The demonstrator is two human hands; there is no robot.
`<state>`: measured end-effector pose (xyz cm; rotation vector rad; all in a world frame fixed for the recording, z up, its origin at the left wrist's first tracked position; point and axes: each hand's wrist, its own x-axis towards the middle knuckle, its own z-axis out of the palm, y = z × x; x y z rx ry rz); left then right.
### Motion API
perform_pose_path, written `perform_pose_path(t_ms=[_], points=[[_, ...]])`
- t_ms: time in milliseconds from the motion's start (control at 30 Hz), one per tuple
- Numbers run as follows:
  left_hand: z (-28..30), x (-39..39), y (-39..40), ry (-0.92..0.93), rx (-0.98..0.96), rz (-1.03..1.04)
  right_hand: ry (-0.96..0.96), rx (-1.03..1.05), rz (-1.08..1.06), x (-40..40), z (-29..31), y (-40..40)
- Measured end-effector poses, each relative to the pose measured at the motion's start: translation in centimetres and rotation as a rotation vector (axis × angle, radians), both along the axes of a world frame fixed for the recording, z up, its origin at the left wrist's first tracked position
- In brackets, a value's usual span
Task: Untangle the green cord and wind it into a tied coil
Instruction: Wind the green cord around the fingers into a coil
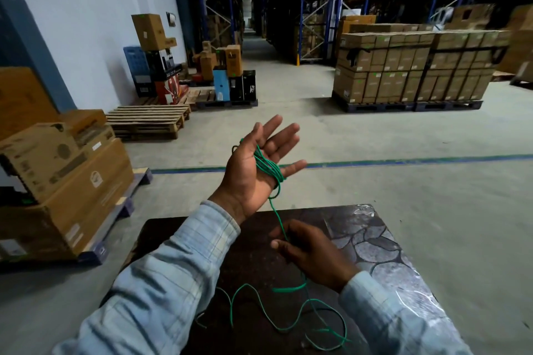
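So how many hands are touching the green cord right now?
2. The left hand is raised, palm open, with the green cord looped around it; the right hand, lower over the table, pinches the trailing strand.

Bare hands: two, a left hand point(253, 170) and a right hand point(311, 251).
Thin green cord point(269, 170): one.
Dark mottled stone tabletop point(369, 239): one.
Light checked shirt sleeves: two.
Empty stacks of bare wooden pallets point(148, 121): one.
Blue plastic crates point(135, 59): one.
Strapped pallet loads of brown cartons point(412, 72): two, side by side.
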<state>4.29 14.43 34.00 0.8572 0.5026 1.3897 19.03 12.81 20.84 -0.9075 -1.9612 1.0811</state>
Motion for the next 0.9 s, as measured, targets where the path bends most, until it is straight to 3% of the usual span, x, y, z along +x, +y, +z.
perform_pose_path(t_ms=[167,300,433,533,667,900], points=[[-1.7,-0.6,0.7,0.469,0.116,0.254,-0.065,0.018,0.027,0.2,0.3,-0.6],[-4.7,-1.3,1.1,0.991,0.315,0.358,-0.084,-0.021,0.094,0.5,1.0,-0.8],[-6.7,-1.9,0.4,1.513,0.42,0.163,-0.157,0.02,0.124,1.5,1.9,-0.7],[-8.0,-2.3,-0.4,1.749,0.395,0.039,-0.234,0.036,0.085,2.6,2.4,-0.1],[-9.7,-3.2,-0.6,1.78,0.242,0.011,-0.178,0.002,0.035,3.8,3.0,0.9],[-9.8,-3.2,-0.1,1.332,0.191,0.072,0.151,-0.315,0.055,5.3,3.1,2.5]])
